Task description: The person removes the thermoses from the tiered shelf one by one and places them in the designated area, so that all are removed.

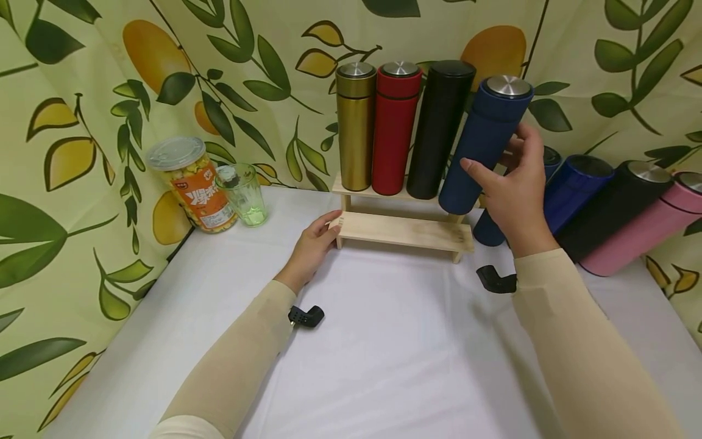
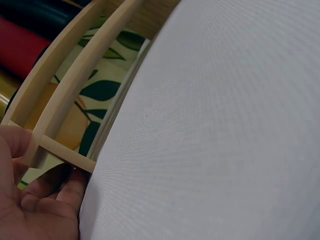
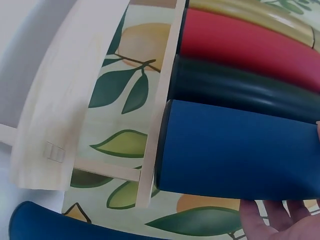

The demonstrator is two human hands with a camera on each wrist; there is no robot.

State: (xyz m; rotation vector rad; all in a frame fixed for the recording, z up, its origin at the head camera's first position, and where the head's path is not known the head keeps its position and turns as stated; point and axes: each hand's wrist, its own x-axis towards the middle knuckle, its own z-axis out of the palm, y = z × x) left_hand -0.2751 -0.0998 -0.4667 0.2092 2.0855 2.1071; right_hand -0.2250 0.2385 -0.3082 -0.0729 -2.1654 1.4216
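My right hand grips a dark blue vacuum flask with a steel-topped lid, thumb on its near side. The flask leans a little to the right, its base at the right end of the upper step of a two-step wooden rack. In the right wrist view the blue flask's base is right at the shelf board. A gold flask, a red flask and a black flask stand beside it on that step. My left hand pinches the left end of the lower step.
On the right, more flasks lean in a row: a dark blue one, a bright blue one, a black one and a pink one. A snack jar and a green glass stand at the left on the white cloth.
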